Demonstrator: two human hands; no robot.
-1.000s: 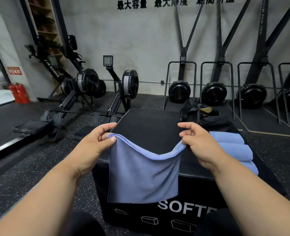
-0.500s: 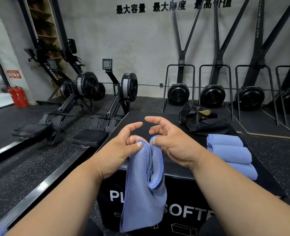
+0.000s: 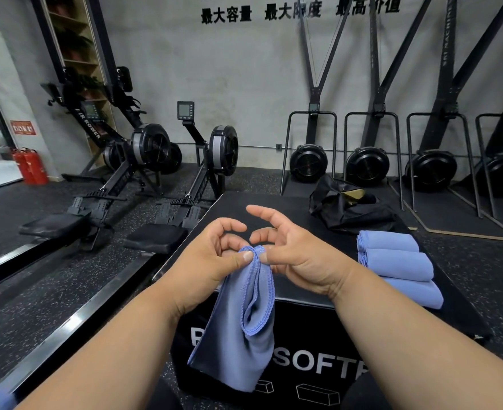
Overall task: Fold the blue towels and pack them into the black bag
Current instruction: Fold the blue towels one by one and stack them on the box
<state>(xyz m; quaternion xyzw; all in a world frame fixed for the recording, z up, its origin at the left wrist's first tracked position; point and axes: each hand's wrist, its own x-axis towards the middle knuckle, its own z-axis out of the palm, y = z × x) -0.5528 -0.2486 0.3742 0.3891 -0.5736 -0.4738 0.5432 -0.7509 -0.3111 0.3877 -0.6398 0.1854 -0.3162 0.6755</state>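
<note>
Above the near edge of the plyo box (image 3: 273,208), the left hand (image 3: 211,258) and right hand (image 3: 297,255) have brought the blue towel (image 3: 238,335) corners together — both now pinch it, halved lengthwise — the first fold, I judge.

This is a gym. Two black air rowing machines (image 3: 143,161) with round flywheel housings stand at the left on speckled black rubber flooring (image 3: 37,291). Along the grey concrete wall (image 3: 229,69), a row of tall black ski-trainer machines (image 3: 312,143) rises from round fan bases. In front sits a black padded plyometric box (image 3: 318,350) printed with white lettering. Two red fire extinguishers (image 3: 31,167) stand by the doorway.
</note>
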